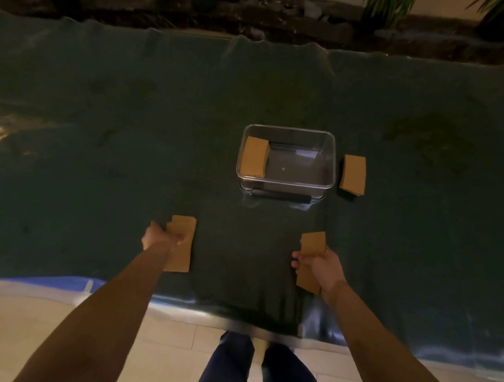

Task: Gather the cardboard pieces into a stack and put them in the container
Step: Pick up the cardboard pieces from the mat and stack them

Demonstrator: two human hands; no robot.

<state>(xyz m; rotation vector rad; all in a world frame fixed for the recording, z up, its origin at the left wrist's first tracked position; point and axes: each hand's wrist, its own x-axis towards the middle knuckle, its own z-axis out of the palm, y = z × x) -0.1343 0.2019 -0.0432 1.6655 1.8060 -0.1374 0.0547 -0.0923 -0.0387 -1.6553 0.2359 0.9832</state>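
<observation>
A clear plastic container (331, 165) stands on the dark green cloth, with a brown cardboard stack (255, 156) leaning inside at its left end. Another cardboard stack (354, 174) lies on the cloth just right of the container. My left hand (162, 236) grips a cardboard stack (182, 253) at the near left. My right hand (321, 267) holds a second cardboard stack (313, 242) at the near right, slightly tilted. Both held stacks are close to the cloth; I cannot tell whether they touch it.
The green cloth (131, 126) covers a wide table, with its near edge (238, 315) just in front of my legs. Beyond the far edge are dark rocks and plants (386, 8). A black handle (279, 195) lies along the container's near side.
</observation>
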